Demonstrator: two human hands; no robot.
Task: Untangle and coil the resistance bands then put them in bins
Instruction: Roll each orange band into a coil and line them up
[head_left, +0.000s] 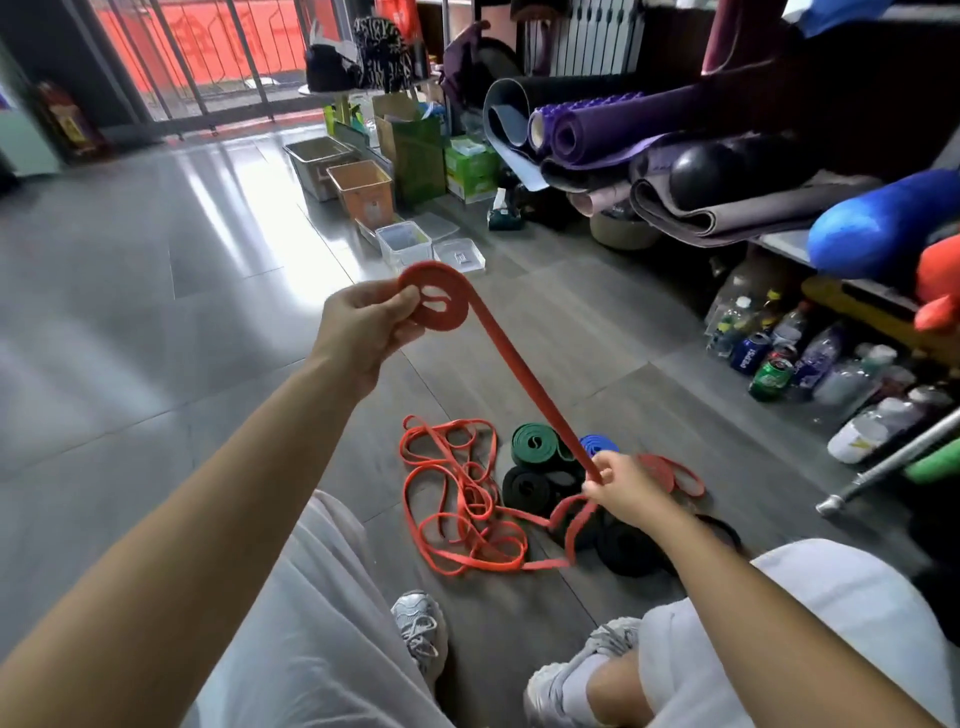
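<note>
Tension runs along the red resistance band (519, 364), drawn into a straight slant, probably so it winds flat without twists. The left hand (358, 332), arm stretched forward and raised well above the tangled orange band (457, 499), pinches the small coil (434, 304) between thumb and fingers. The right hand (623, 486), low and just right of that tangle, has its grip pinched on the strap. Rolled green band (535, 449) and black band (527, 488) lie beside the tangle; the clear bins (404, 244) stand well beyond it.
</note>
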